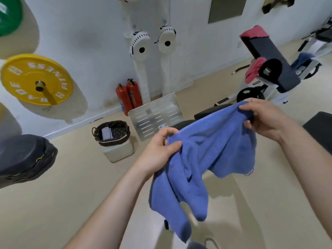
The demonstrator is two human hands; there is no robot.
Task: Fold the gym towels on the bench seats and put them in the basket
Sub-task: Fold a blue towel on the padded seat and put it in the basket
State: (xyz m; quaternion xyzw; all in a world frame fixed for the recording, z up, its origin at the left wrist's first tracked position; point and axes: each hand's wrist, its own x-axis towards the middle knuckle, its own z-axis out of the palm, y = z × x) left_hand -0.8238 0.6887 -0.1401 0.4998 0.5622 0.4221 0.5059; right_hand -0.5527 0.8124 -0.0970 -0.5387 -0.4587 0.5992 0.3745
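Note:
A blue towel (pixel 203 159) hangs in the air between my hands, unfolded and drooping toward the floor. My left hand (pixel 159 148) pinches its upper left edge. My right hand (pixel 264 117) grips the upper right corner. A dark woven basket (pixel 125 135) stands on a white box to the left, with a folded pale towel (pixel 106 133) inside. Two pink towels lie on the far bench: one (pixel 255 32) on top of its backrest, one (pixel 253 69) beside its roller. Another blue towel (pixel 303 59) is draped farther right.
A black bench seat (pixel 208 113) lies just behind the held towel. A metal footplate (pixel 156 115) leans nearby, with two red fire extinguishers (pixel 128 95) at the wall. A yellow weight plate (pixel 36 79) hangs at left; a dark padded seat (pixel 23 157) juts in below it.

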